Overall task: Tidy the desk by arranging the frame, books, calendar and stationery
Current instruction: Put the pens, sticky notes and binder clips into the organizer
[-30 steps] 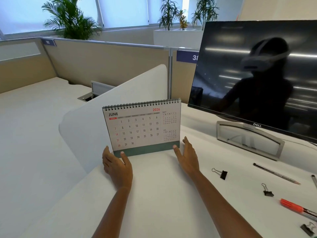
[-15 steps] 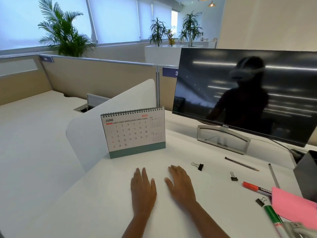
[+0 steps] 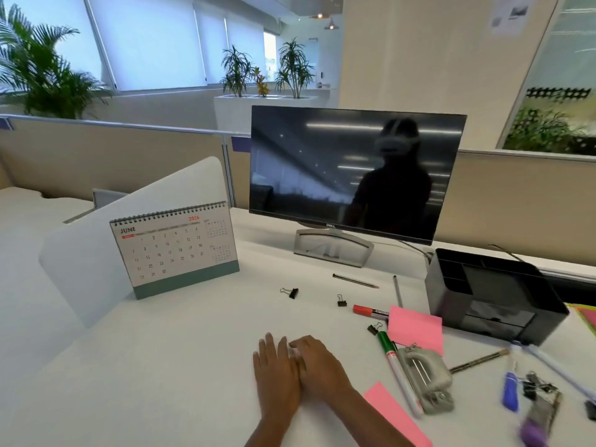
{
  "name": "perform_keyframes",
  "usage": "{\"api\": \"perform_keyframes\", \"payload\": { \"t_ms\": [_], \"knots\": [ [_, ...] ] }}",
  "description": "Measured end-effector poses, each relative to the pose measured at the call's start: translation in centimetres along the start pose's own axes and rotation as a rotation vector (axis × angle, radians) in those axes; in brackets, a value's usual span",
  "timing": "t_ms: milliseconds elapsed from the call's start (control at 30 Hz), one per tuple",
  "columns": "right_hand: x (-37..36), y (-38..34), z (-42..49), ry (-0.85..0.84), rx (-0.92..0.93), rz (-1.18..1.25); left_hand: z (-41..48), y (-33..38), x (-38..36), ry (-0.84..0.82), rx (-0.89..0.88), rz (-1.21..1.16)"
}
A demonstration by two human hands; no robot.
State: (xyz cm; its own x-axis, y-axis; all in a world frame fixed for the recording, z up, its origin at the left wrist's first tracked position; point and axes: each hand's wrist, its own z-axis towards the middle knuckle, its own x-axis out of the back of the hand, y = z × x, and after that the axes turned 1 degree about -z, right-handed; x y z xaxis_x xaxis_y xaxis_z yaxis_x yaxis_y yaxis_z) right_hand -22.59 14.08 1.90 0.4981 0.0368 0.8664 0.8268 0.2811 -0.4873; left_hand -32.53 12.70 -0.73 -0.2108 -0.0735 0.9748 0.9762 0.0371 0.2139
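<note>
A: Where are the hands?

B: Near the worktop's front edge. The left hand and the right hand lie flat side by side, touching, fingers straight and holding nothing.

A: And the stationery?

B: Right of the hands, a loose pink note lies at the front edge. Just past it are a green marker and a grey metal desk tool, side by side. Further in, a pink sticky pad partly covers a red marker. Three binder clips are scattered around there, with two pencils beyond.

A: The organiser?

B: The black organiser stands toward the right edge.

A: The calendar?

B: The calendar stands upright toward the left edge, open at June, with a white divider behind it. The monitor stands at the back edge.
</note>
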Motion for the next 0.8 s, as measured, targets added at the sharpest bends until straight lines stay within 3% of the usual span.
{"api": "perform_keyframes", "payload": {
  "t_ms": [133,267,433,800],
  "knots": [
    [2.4,2.0,-3.5,0.027,0.002,-0.104,-2.1,4.2,-1.0,-0.095,-0.057,-0.089],
    [4.4,4.4,-6.7,0.062,0.020,-0.166,-3.8,8.2,-0.2,-0.071,-0.070,-0.104],
    [7.9,7.3,-10.7,0.261,0.102,-0.155,-2.9,11.0,-0.1,-0.156,-0.024,-0.176],
    [12.6,13.5,-15.3,0.366,-0.240,0.148,-3.0,11.2,-0.9,-0.119,-0.137,-0.202]
  ]
}}
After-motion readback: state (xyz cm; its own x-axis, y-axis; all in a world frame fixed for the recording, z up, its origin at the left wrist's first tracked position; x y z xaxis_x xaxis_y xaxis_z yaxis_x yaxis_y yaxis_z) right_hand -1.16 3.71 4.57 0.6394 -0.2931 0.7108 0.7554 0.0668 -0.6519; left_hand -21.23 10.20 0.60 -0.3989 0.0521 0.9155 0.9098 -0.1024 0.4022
